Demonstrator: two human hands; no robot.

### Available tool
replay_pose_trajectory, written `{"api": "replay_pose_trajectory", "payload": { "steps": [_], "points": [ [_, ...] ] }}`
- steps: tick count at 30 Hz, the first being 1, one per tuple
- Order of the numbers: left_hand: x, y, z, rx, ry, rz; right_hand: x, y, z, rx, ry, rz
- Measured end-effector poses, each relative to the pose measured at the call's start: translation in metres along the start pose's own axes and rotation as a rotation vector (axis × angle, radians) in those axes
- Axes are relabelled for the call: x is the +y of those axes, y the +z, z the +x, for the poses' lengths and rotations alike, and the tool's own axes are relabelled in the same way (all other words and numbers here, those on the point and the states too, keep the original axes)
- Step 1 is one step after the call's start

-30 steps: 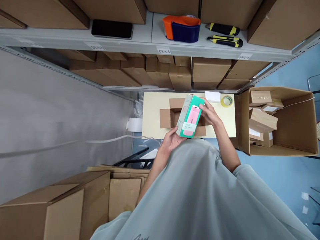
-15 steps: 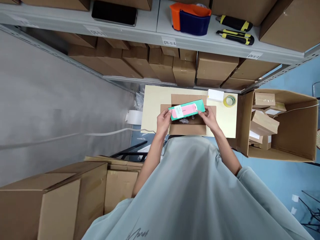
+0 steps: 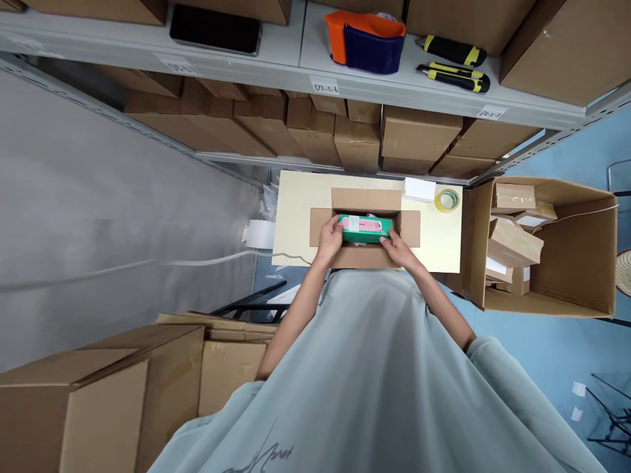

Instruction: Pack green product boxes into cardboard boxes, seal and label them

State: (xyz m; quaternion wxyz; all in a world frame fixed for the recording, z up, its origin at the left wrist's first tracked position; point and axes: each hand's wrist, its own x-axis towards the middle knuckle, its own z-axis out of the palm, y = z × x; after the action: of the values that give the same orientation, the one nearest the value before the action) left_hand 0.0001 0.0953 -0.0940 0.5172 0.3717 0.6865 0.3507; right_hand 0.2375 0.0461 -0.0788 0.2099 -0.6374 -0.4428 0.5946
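Grey metal makes up the shelf spanning the top of the frame. Brown cardboard fills the lower left, and a big box stands open at the right edge, holding several small parcels. The table, pale yellow, sits in the centre of the frame, much as it did a second ago.

On it, the carton lies open just right of centre, its flaps folded outward. The change is in the green box. A second ago it was tipped steeply above the carton; half a second ago it lay slanted, covering part of the opening. Now it runs almost level, parallel to the carton's long sides, and sits within the opening between the left and right flaps. I judge that it is lined up and at least partly lowered in; whether it touches the bottom I cannot tell. Pale scraps show along its edges.

The hands are apart from each other, one at each end: the left hand grips its left end, the right hand its lower right corner. Neither has let go, so the placing looks unfinished. Toward the table's upper right corner lies the tape, untouched.
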Motion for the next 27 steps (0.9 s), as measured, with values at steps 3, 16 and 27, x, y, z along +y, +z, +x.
{"api": "replay_pose_trajectory", "payload": {
  "steps": [3,16,27],
  "points": [
    [-0.001,-0.01,-0.007,0.019,0.066,-0.04,0.005,-0.009,-0.006,-0.005,-0.081,0.036],
    [-0.013,-0.041,-0.02,0.009,0.017,0.501,0.033,-0.064,-0.001,0.257,-0.089,-0.168],
    [-0.024,-0.007,0.0,0.057,-0.189,0.715,0.039,-0.027,0.017,0.171,0.01,-0.437]
  ]
}}
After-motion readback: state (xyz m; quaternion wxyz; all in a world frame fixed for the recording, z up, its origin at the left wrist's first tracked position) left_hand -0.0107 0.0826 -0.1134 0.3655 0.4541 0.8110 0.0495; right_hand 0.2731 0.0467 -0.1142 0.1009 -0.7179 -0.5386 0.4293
